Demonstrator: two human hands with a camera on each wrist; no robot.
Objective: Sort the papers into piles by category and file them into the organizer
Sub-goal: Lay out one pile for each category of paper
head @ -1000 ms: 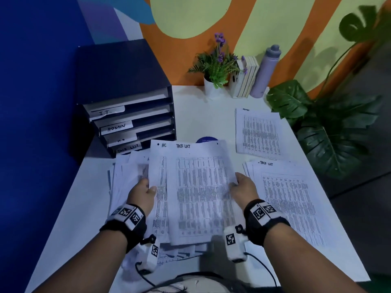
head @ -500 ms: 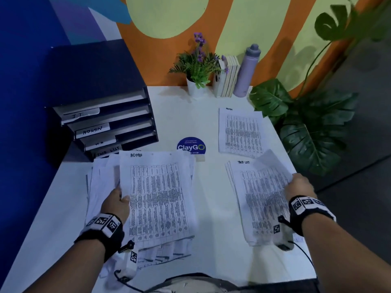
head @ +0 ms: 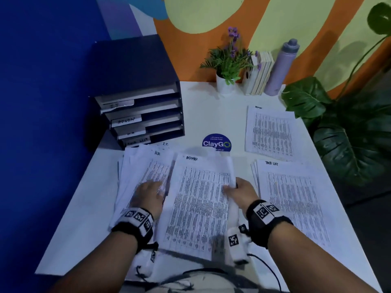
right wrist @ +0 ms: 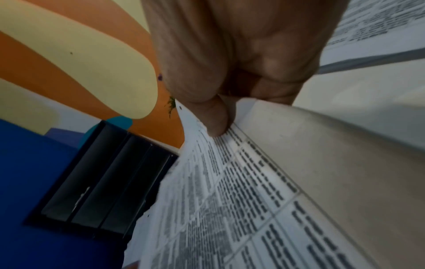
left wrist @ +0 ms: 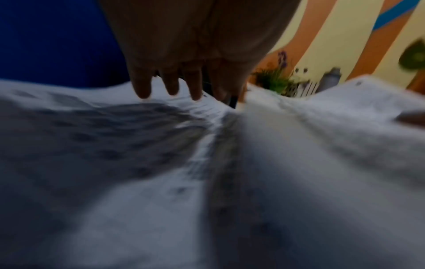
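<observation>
We see a white table (head: 207, 106) with lots of printed papers on it. Our landmark is the round blue sticker (head: 216, 143) in the middle of the table.

Just below the sticker lies the sheet marked ADMIN (head: 196, 206). Our right hand (head: 243, 192) pinches its right edge, thumb on top and fingers curled under, and that edge bends up. In the right wrist view the thumb (right wrist: 216, 118) presses on the printed rows.

Below and left of the sticker is the messy pile (head: 139, 176), with a page marked HR on top. Our left hand (head: 148, 195) lies flat on it with the fingers (left wrist: 170, 85) spread and straight.

Below and right of the sticker is the TASK LIST pile (head: 294, 199). Above and right of it lies the other ADMIN pile (head: 269, 134).

Left of the sticker, near the blue wall, stands the dark organizer (head: 139, 102) with labelled trays.
</observation>
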